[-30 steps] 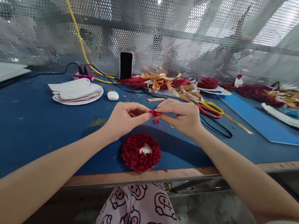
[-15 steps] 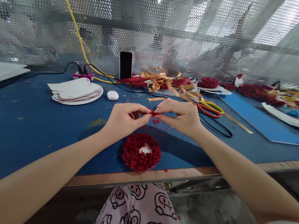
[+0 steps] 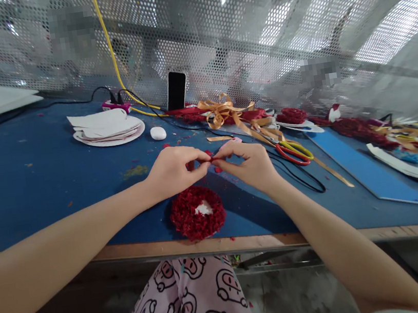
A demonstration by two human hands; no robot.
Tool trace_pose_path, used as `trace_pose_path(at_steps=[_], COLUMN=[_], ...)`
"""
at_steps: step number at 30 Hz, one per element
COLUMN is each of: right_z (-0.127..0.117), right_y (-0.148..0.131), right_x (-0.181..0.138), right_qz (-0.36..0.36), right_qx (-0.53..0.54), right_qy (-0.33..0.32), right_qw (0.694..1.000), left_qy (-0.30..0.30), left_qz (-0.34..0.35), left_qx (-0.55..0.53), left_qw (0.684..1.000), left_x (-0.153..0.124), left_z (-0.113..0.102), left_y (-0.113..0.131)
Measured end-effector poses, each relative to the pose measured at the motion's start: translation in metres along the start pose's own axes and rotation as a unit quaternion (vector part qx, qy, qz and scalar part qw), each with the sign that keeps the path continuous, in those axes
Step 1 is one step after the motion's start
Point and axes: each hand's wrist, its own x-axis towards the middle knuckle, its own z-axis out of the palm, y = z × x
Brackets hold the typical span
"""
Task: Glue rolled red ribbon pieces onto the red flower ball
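Note:
My left hand and my right hand meet fingertip to fingertip just above the blue table. Both pinch one small red scrap, mostly hidden by the fingers. Right below the hands, near the table's front edge, lies a round dark red ruffled flower with a white spot in its middle.
Red-and-yellow-handled scissors and gold ribbon lie right of my hands. A stack of white paper discs, a white oval thing, an upright phone and cables stand behind. More red flowers and a blue sheet fill the right side.
Both hands have dropped slightly and pressed closer together, so the red scrap shows less between the fingertips. The flower on the table has not moved.

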Motion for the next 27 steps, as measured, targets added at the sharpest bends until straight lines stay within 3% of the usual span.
trace_pose_path(at_steps=[5, 9, 13, 16, 23, 27], right_z=[0.0, -0.002, -0.002, -0.001, -0.002, -0.002], right_y=[0.0, -0.003, -0.005, -0.003, -0.001, -0.004], right_x=[0.0, 0.002, 0.003, 0.003, 0.004, 0.003], right_qz=[0.011, 0.028, 0.042, 0.034, -0.02, 0.002], right_qx=[0.004, 0.021, 0.079, 0.109, 0.14, 0.131], right_qy=[-0.008, 0.006, 0.016, 0.018, -0.013, -0.055], right_qw=[1.0, 0.999, 0.996, 0.993, 0.99, 0.99], left_qy=[-0.035, -0.054, -0.087, -0.103, -0.141, -0.163], left_qz=[0.005, -0.071, -0.178, -0.214, -0.246, -0.261], left_qx=[-0.005, -0.107, -0.261, -0.334, -0.371, -0.362], left_qw=[0.999, 0.99, 0.945, 0.912, 0.884, 0.88], left_x=[0.002, 0.007, 0.009, 0.009, 0.01, 0.01], left_z=[-0.003, -0.005, -0.002, -0.001, -0.006, -0.005], left_y=[-0.002, -0.003, -0.005, -0.004, 0.001, 0.001])
